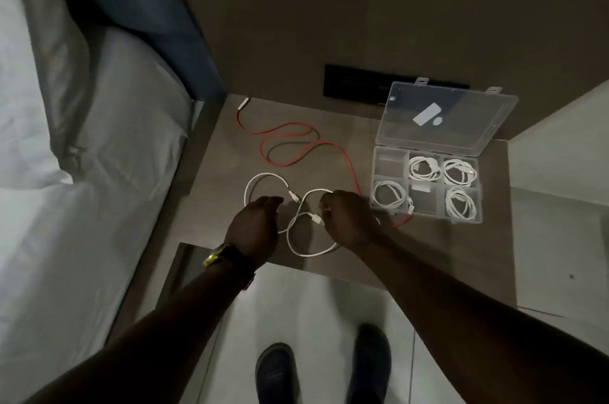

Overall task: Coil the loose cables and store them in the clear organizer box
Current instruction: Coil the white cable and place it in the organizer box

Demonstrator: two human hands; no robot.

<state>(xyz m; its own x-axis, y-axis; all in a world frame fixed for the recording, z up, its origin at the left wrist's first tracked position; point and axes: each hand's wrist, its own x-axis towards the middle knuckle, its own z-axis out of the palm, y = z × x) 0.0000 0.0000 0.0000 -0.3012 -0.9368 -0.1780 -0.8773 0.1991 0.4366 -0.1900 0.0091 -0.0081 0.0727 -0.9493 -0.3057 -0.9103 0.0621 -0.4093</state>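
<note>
Two dark slippers nearest, on pale floor tiles, then both forearms reaching out over the bedside table. Left hand, wristwatch behind it, hovering palm-down with fingers loosely spread over the left loop of the white cable; no grip visible there. Right hand curled closed, apparently pinching that cable near its connector end, though exact finger contact hard to make out in the dim light. White cable sprawled in two open loops near the table's front edge, still uncoiled. Red cable farther back, snaking from the far left corner across to the right, its near end just beside the clear organizer box. Box open at the right, lid tilted back, four compartments already holding coiled white cables, others free. Judged light, limp and springy: likely to unwind once released, so best pinched near a plug, wound in small loops and held at the crossing point until dropped into a compartment.
</note>
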